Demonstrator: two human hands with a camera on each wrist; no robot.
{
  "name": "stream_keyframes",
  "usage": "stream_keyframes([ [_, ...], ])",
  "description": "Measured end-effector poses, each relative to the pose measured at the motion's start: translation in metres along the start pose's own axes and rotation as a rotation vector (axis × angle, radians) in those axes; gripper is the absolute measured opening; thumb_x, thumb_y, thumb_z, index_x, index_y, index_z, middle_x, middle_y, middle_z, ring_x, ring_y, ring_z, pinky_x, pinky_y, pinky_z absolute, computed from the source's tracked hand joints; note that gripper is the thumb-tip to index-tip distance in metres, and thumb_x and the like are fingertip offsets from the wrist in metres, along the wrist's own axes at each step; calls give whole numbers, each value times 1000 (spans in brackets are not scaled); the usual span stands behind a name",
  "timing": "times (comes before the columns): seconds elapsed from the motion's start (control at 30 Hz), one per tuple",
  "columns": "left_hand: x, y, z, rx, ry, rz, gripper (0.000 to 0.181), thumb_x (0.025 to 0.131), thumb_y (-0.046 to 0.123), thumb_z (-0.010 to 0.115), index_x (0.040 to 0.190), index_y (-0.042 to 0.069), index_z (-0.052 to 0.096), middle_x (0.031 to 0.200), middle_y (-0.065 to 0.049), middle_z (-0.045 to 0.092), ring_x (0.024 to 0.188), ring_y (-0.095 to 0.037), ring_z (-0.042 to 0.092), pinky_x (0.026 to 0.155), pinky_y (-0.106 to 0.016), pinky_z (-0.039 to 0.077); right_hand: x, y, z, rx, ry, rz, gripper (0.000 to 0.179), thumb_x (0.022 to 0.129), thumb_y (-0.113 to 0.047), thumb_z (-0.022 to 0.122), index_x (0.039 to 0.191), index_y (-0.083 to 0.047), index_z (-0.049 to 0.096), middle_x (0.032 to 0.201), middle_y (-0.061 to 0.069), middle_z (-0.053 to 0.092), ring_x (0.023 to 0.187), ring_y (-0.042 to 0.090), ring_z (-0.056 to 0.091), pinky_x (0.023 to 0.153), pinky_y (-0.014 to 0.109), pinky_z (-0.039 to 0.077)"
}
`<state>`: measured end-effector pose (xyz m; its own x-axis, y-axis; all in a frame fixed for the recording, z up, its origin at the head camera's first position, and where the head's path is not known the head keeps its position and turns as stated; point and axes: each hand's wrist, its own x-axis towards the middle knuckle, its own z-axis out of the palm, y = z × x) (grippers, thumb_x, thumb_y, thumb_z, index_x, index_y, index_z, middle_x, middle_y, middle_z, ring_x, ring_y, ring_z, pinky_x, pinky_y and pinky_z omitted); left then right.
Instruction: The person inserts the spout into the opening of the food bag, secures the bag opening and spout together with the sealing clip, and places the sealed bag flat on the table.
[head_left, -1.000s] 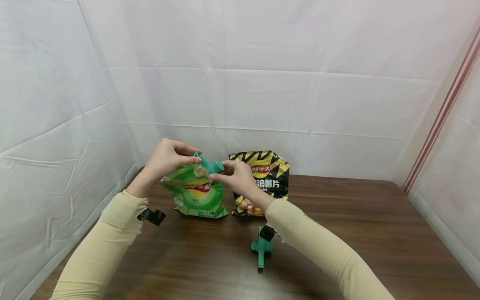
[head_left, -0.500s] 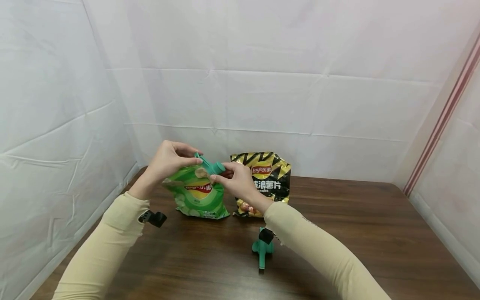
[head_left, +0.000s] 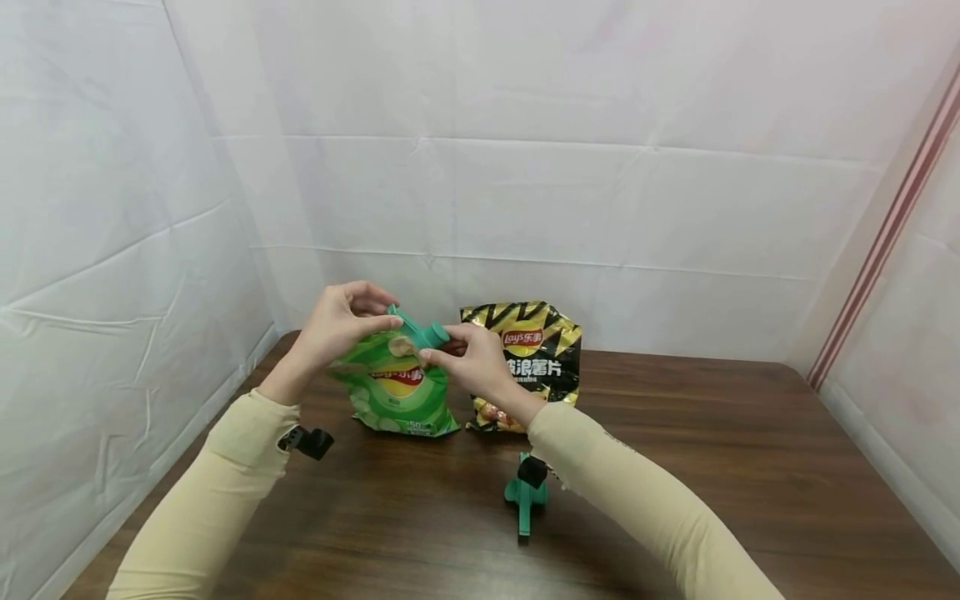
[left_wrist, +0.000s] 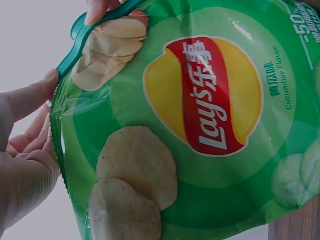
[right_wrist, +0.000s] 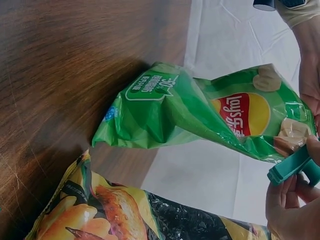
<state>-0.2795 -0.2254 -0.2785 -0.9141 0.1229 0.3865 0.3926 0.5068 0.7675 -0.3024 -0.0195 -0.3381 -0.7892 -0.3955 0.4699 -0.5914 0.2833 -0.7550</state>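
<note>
We find the capped teal bag clip (head_left: 429, 335) lying slantwise along the top edge of the green Lay's cucumber-flavor bag (head_left: 397, 408), at that bag's one o'clock, the bag's base on the wooden table (head_left: 420, 508). The left hand (head_left: 341, 323) pinches the clip's ten o'clock end together with the crimped edge, thumb in front and fingers behind; the right hand (head_left: 476, 357) is clamped on the spout end, at the clip's four o'clock. We cannot tell whether the film is caught along the clip's full length. The left wrist view shows crimped edge running on past the clip's end, so we judge a gap at that corner the likeliest fault, caused by the oblique placement. A second risk is slippage: the film looks slick and creased, and uneven pressure from the two hands could let one end ride off. Pressing hard could also crush the contents or tip the bag, which buckles at its middle in the right wrist view. The black-and-yellow Lay's bag (head_left: 543, 367), just beside at three o'clock, could be knocked by the right forearm; the second teal clip (head_left: 524, 508), at four o'clock, lies below the same sleeve.
</note>
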Motion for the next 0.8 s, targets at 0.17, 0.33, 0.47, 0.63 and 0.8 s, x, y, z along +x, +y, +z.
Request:
stream_keyframes([
  [0.17,-2,0,4,-11,23,28,30,76,22,70,96,4,58,84,-11,64,73,-13,61,62,-24,48,-1,0,1,1,18,1,36,76,-32,68,104,-9,66,90,4,60,74,8,63,61,17,50],
  [0.33,-2,-3,8,-20,53,56,28,76,21,70,95,5,57,83,-11,64,70,-13,60,60,-23,47,-2,2,1,5,23,-1,36,77,-32,68,104,-9,66,89,4,59,74,8,63,62,17,50],
  [0.47,-3,-1,8,-5,52,77,27,76,21,69,94,4,59,83,-12,65,68,-13,60,59,-22,48,-2,2,0,5,24,-11,33,77,-31,68,103,-9,66,89,4,58,75,8,63,62,17,50],
  [0.63,-7,12,6,9,34,116,21,79,14,67,91,0,61,84,-15,65,68,-18,61,59,-23,48,-2,2,-1,12,16,-13,35,77,-31,68,104,-9,66,90,4,58,75,9,63,62,17,50],
  [0.8,-14,27,6,27,22,123,17,80,10,65,92,-3,63,85,-16,64,70,-26,61,58,-24,48,-2,3,-1,22,5,-8,36,76,-32,68,104,-9,66,90,5,57,76,9,63,63,17,50],
])
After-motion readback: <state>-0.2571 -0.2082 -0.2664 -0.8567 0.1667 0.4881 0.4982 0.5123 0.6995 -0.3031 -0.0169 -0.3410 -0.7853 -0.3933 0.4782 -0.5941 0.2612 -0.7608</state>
